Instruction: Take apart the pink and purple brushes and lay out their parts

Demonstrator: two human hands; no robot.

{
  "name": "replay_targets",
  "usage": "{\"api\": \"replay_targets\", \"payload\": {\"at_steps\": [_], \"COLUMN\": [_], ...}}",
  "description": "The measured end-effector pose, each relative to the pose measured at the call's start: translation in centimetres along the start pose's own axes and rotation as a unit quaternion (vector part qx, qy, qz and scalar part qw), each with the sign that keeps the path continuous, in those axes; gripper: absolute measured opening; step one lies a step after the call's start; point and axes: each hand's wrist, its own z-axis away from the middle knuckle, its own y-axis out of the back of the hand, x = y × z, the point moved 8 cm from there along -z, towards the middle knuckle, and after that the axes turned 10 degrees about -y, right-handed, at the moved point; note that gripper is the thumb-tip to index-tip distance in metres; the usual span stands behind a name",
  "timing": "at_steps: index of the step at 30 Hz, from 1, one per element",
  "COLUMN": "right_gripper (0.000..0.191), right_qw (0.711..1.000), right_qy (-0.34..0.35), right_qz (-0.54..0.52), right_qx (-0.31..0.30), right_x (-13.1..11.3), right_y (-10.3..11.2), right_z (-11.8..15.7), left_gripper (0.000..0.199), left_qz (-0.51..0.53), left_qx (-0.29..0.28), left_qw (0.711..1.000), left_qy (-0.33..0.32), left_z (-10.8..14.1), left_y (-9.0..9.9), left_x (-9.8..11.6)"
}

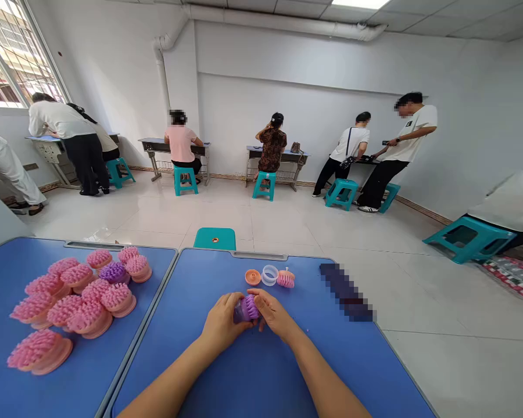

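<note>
Right now your fingers [264, 297] curl firmly around a purple bristle brush [246, 309], your left hand [221, 322] and right hand [275, 312] pinching it from both sides, long axis running across you, bristles up. Just past your fingertips: an orange disc [253, 277], a clear ring [269, 275] and a pink bristle brush [286, 278] on the blue table [244, 383]. Farther left, pink brushes [74, 302] crowd the neighbouring blue table [0, 290]; beyond, a teal stool [215, 238] stands on the tiled floor [261, 223].

The left forearm [169, 377] and right forearm [326, 377] are bare (skin the whole way), as are the left hand [221, 322] and right hand [275, 310].
</note>
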Motion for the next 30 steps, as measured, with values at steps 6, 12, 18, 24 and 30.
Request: {"api": "replay_targets", "payload": {"at_steps": [6,12,18,24,30], "right_gripper": [0.058,0.042,0.055,0.055,0.047], "right_qw": [0.999,0.989,0.975,0.975,0.984], "right_qy": [-0.020,-0.058,-0.104,-0.139,-0.101], "right_qz": [-0.025,-0.138,-0.191,-0.159,-0.143], "right_qx": [-0.018,-0.016,-0.039,-0.067,-0.019], "right_x": [0.0,-0.1,0.8,1.1,0.3], "right_y": [-0.3,0.2,0.0,-1.2,-0.9], "right_z": [-0.1,0.2,0.2,0.4,0.4], "left_gripper": [0.043,0.053,0.040,0.031,0.030], "left_qz": [-0.043,0.058,0.099,0.041,-0.005], "left_qx": [0.054,0.056,0.042,0.018,0.014], "left_qw": [0.993,0.994,0.990,0.985,0.983], "left_qy": [-0.095,-0.080,-0.088,-0.168,-0.185], "left_z": [0.1,0.0,-0.3,-0.3,-0.2], "left_y": [0.4,0.8,1.3,1.4,1.2], "left_x": [0.6,-0.7,-0.6,1.1,1.6]}}
